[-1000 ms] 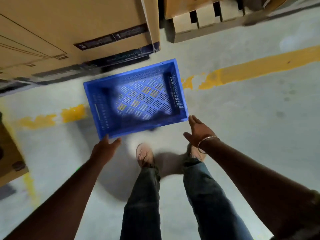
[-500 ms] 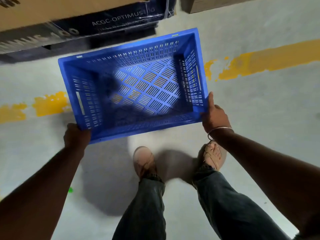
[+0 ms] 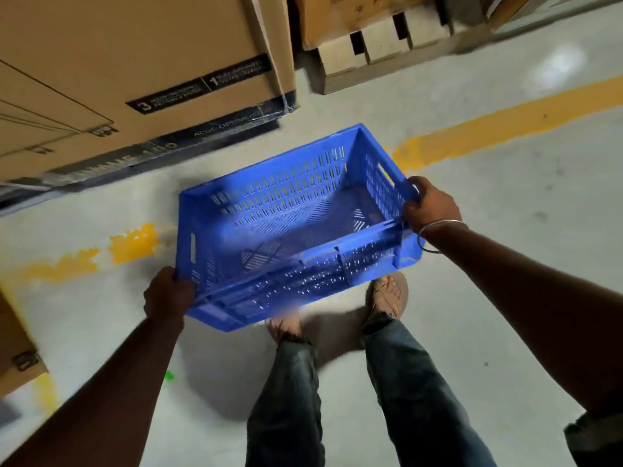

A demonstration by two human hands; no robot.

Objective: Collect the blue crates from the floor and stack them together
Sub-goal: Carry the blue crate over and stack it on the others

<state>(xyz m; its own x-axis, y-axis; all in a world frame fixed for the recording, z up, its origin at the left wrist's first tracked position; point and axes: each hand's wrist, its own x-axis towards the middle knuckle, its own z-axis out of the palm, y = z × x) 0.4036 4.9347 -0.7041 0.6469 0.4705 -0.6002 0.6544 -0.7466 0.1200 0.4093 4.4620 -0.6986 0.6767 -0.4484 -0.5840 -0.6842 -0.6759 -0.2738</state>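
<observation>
The blue crate hangs crosswise between both hands (long axis left to right): left hand grips its near-left corner, right hand its right-end rim.

I note a large cardboard box at far left, bearing black labels numbered 3 and 1 and a dark printed band along its base. A wooden pallet sits at far centre-right. A worn yellow line crosses the grey concrete floor. Another cardboard box stands at near left, a small green speck beside it.
</observation>
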